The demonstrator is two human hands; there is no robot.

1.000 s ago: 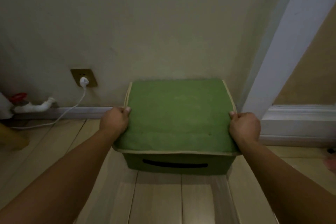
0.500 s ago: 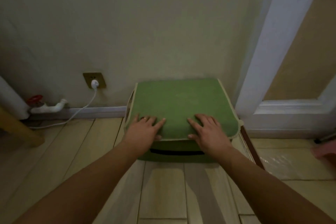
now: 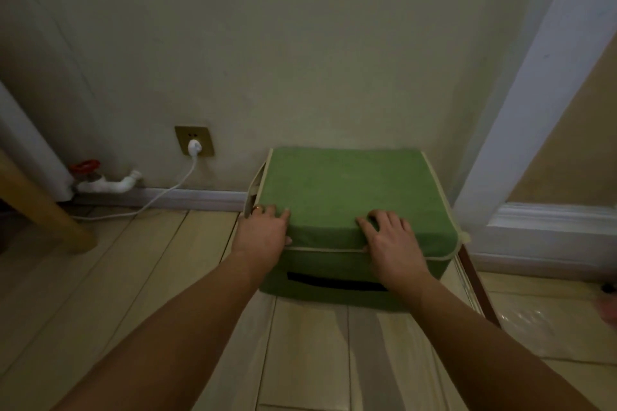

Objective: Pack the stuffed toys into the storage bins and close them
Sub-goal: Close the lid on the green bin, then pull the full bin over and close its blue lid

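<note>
Two bare arms reach out over the pale wooden plank floor. The left hand lies flat, fingers together, on the near left corner of the soft green lid with cream trim. The right hand is spread flat on the lid's near edge. The lid covers the green cloth storage bin, which sits on the floor against the wall. Farther left, a white plug sits in a gold wall socket.
</note>
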